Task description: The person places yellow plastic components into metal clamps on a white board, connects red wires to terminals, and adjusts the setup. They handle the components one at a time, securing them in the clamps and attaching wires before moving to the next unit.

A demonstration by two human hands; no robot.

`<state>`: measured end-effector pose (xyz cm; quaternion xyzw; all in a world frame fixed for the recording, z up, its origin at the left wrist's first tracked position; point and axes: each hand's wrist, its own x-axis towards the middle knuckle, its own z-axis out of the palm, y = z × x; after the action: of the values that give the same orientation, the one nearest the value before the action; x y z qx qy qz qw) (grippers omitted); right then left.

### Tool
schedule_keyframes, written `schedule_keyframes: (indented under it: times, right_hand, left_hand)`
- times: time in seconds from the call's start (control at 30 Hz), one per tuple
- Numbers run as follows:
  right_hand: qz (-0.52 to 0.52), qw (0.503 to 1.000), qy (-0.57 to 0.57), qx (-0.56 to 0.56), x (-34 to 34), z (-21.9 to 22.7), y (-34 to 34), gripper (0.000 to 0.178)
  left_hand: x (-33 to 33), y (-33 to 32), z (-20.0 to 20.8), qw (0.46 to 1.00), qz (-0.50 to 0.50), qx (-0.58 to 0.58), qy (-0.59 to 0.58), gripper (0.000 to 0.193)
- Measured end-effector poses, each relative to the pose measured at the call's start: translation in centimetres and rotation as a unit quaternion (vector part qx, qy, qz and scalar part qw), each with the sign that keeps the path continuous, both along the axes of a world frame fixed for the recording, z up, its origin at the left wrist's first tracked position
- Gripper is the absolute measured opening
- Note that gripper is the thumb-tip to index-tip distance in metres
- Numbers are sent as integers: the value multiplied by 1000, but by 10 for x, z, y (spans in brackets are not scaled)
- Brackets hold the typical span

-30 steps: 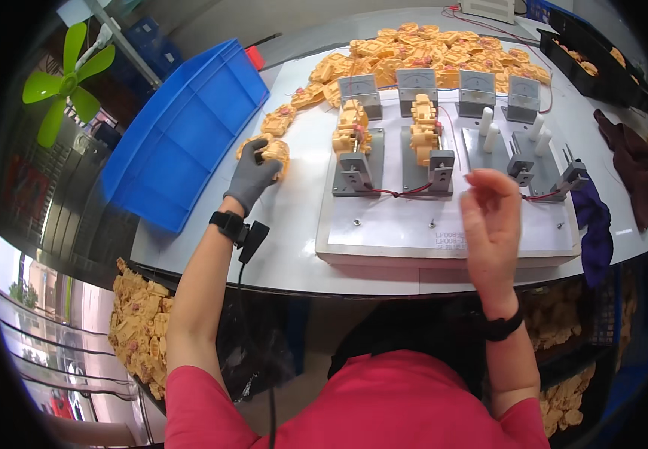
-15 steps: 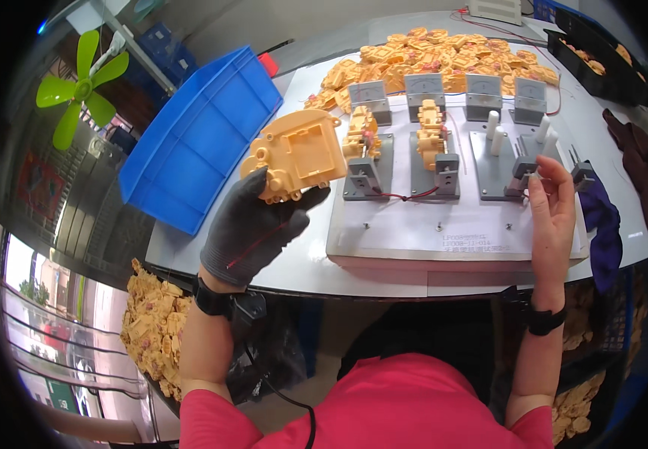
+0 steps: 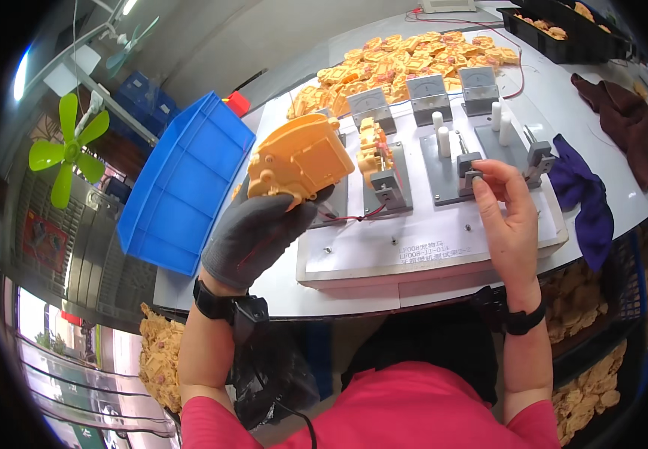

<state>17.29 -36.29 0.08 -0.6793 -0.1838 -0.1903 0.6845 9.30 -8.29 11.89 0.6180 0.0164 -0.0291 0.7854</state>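
Observation:
My left hand, in a dark grey glove, is closed around the lower edge of a yellow-orange plastic gear housing, raised above the table. My bare right hand pinches the grey block of a test fixture with thumb and fingertips. That fixture's grey base plate carries two white posts and no housing. A yellow geared part sits on the fixture to its left. The leftmost fixture is largely hidden behind the held housing. To the right stands another fixture with white posts.
Analog meters line the back of the white fixture board. Behind them lies a heap of yellow parts. A blue bin leans at the left. Purple cloth, brown cloth and black trays are at right.
The view has shifted, so the fixture board appears farther left. My left hand has tilted the housing, turning its square recess away. My right hand stays at the same fixture's block.

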Motion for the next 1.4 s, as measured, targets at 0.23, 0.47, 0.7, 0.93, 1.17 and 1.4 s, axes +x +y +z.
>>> schedule_keyframes:
  times: [0.23, 0.47, 0.7, 0.93, 1.17, 1.4]
  right_hand:
    - [9, 1000, -5, 6, 0, 1, -2, 22]
    - [28, 999, -21, 30, 0, 2, -1, 17]
    - [57, 996, -60, 28, 2, 0, -8, 10]
    - [68, 995, -69, 23, 3, -1, -7, 11]
    - [61, 996, -61, 25, 1, 1, -7, 12]
    - [60, 995, -79, 16, 3, 1, -9, 11]
  left_hand:
    - [24, -16, 8, 986, 26, 153, -57, 48]
    - [45, -18, 13, 985, 3, 161, -66, 44]
    - [66, -23, 18, 978, -39, 196, -66, 43]
    - [111, -57, 35, 668, -82, 669, -317, 38]
    - [139, -115, 30, 495, -72, 782, -370, 28]
    - [153, -120, 32, 320, 18, 838, -442, 22]
